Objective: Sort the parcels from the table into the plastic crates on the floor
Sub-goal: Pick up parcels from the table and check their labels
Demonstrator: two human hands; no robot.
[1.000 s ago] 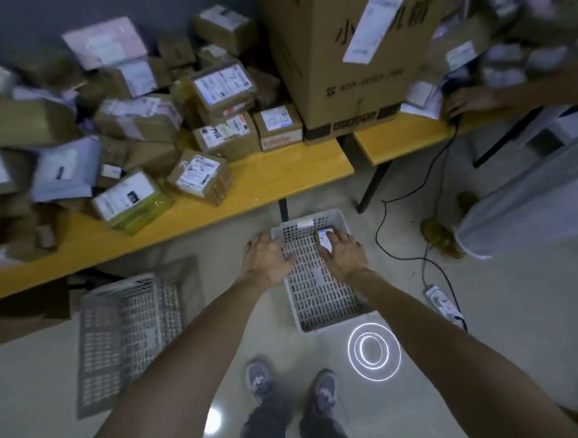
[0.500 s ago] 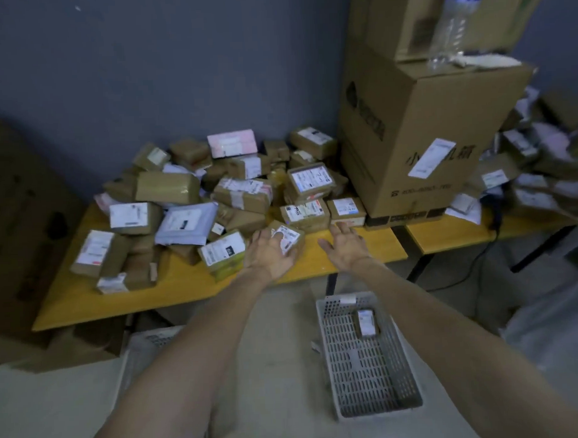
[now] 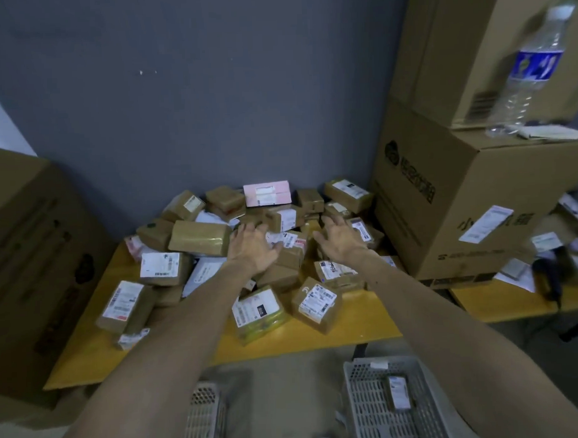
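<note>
Dark grey wall at the back, and in front of it a yellow table heaped with parcels, mostly brown boxes with white labels, plus 1 pink parcel at the top of the heap. Both bare arms stretch out over the pile. The left hand hovers with fingers spread and relaxed, gripping nothing. The right hand mirrors it, palm turned inward, fingers splayed, also with nothing in it. Between the 2 hands sits a labelled brown parcel; whether any fingertip touches the boxes beneath, I cannot tell.

Down on the floor, at the near edge of the table, are 2 grey plastic crates. The left crate shows only a corner. The right crate holds 1 small parcel lying flat on its slatted bottom.

To the right of the pile a large cardboard carton stands on the table with another carton stacked on it, and a clear water bottle with a blue label stands upright on its top. Another big carton stands at the left.
</note>
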